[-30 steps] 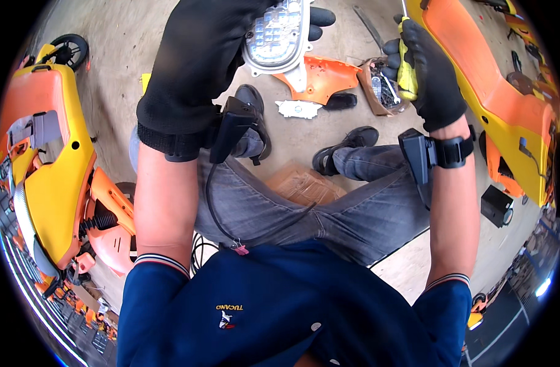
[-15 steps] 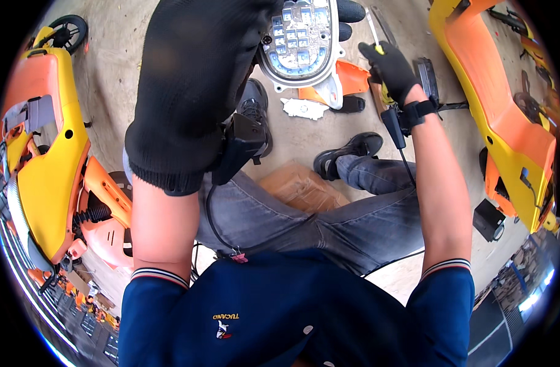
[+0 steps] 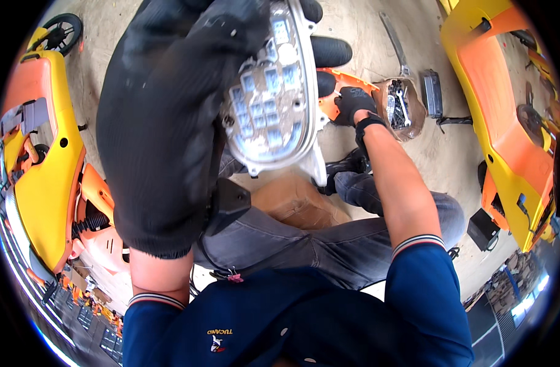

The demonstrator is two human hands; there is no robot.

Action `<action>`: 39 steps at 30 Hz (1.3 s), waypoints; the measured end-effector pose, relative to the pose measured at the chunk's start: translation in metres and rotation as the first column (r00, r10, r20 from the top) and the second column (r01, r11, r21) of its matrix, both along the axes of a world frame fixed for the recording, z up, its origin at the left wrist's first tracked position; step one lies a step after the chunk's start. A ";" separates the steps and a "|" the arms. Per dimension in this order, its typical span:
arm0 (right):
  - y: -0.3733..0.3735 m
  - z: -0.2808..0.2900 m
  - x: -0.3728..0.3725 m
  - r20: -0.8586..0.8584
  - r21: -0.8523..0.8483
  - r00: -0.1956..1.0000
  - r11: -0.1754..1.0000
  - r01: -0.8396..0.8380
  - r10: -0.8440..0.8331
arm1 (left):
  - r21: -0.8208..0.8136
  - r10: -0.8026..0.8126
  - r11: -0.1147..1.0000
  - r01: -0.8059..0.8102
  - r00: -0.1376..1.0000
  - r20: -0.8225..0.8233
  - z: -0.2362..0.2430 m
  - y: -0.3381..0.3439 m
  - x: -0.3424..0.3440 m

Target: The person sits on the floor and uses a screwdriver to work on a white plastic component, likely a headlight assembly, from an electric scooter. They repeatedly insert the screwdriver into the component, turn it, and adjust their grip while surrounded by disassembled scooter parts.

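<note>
The left hand (image 3: 170, 116), gloved black, is bringing the grey scooter light housing (image 3: 274, 92) closer to the camera, fingers wrapped round it. The right hand (image 3: 352, 103) is now reaching down toward the tool-filled container (image 3: 402, 107); whether its fingers are curled or spread cannot be told.

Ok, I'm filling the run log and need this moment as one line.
left hand: gloved, holds grey lamp housing | right hand: gloved, reaching toward parts tub on floor | posture: seated, yellow scooters either side
</note>
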State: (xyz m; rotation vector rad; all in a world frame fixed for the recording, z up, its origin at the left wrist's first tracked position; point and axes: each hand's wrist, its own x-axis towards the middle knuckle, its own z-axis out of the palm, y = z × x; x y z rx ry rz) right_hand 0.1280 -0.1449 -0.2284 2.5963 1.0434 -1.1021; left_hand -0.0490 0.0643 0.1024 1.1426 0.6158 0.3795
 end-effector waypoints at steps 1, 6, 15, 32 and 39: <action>0.002 -0.009 -0.004 0.031 -0.009 0.999 1.000 -0.016 0.016 | 0.002 0.005 1.000 -0.005 1.000 0.002 -0.002 0.001 0.000; 0.005 -0.044 -0.010 0.084 -0.059 0.996 0.998 0.014 -0.009 | -0.047 -0.022 0.999 0.027 0.993 0.112 -0.009 0.004 0.001; -0.001 -0.071 -0.007 0.046 0.005 0.998 0.999 0.049 -0.049 | 0.009 0.063 0.998 -0.065 0.992 0.106 -0.015 -0.001 0.001; -0.031 -0.128 -0.002 -0.121 0.346 0.937 0.871 0.349 -0.328 | -0.078 0.333 0.931 -0.356 0.918 -0.216 0.007 -0.007 0.025; -0.010 -0.109 -0.007 0.042 0.289 0.967 0.930 0.228 -0.250 | -0.109 0.177 0.964 -0.243 0.891 -0.417 0.012 0.003 0.023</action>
